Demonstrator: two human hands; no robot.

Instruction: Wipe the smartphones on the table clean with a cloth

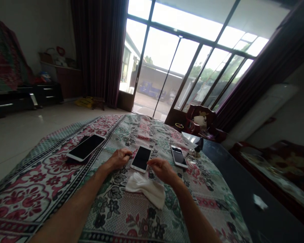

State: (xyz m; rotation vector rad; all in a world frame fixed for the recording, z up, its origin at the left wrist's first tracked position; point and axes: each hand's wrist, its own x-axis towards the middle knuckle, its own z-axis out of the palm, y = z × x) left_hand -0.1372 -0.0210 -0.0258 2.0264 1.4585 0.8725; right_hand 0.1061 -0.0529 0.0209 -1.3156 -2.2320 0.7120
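Note:
A white smartphone (141, 158) with a dark screen lies face up on the patterned cloth between my hands. My left hand (119, 158) rests on the cloth at the phone's left, fingers curled in and holding nothing that I can see. At the phone's right edge, the fingers of my right hand (162, 168) are pinched together and touch its side. Just below the phone lies a crumpled white cloth (146, 189). A second white phone (179, 156) is to the right of my right hand. Farther left, a larger white phone (86, 147) lies on a dark flat object (77, 162).
The patterned tablecloth (139, 219) covers the surface under my hands. A dark table (225, 168) adjoins on the right, with a small black object (199, 145) near the cloth's edge. Beyond stand a carved wooden chair (201, 118) and glass doors (162, 71).

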